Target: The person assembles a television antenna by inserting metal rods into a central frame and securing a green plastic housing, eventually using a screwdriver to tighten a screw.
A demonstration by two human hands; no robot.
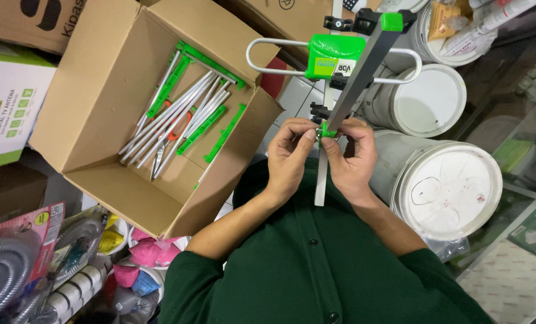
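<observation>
I hold a grey metal antenna boom [359,75] upright in front of my chest. It carries a green plastic box [335,55] with a silver wire loop [266,55] and a green end cap [391,21]. My left hand [287,161] and my right hand [353,157] both pinch a small green clip [327,129] on the boom, fingertips meeting around it. The boom's lower end [320,186] sticks out below my hands.
An open cardboard box [109,78] at my left holds several silver rods with green holders [181,117] and pliers. White lidded buckets [448,186] stand at my right. Packaged hoses and bags [21,258] lie at the lower left, boxed goods at the far left.
</observation>
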